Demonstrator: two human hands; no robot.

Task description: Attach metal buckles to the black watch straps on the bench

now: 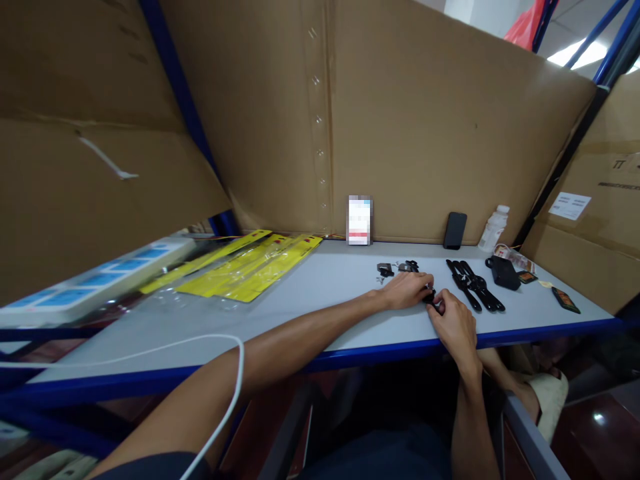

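Over the grey tabletop, my left hand (pixel 409 291) and my right hand (pixel 454 323) come together with fingers closed on a small black part (pixel 429 294). Fingers cover most of it, so its exact kind does not show. Just beyond my left hand lie small black-and-metal pieces (pixel 385 269) and another such piece (pixel 408 267), with tiny loose bits (pixel 381 280) beside them. To the right of my hands, several long black strap-like pieces (pixel 475 285) rest side by side on the table.
Yellow-backed clear packages (pixel 250 267) and a white box with blue panels (pixel 110 277) lie left. A lit phone (pixel 359 221), dark phone (pixel 455 231) and bottle (pixel 494 229) stand at the back. A black case (pixel 504 272) is right. A white cable (pixel 242 360) crosses my left arm.
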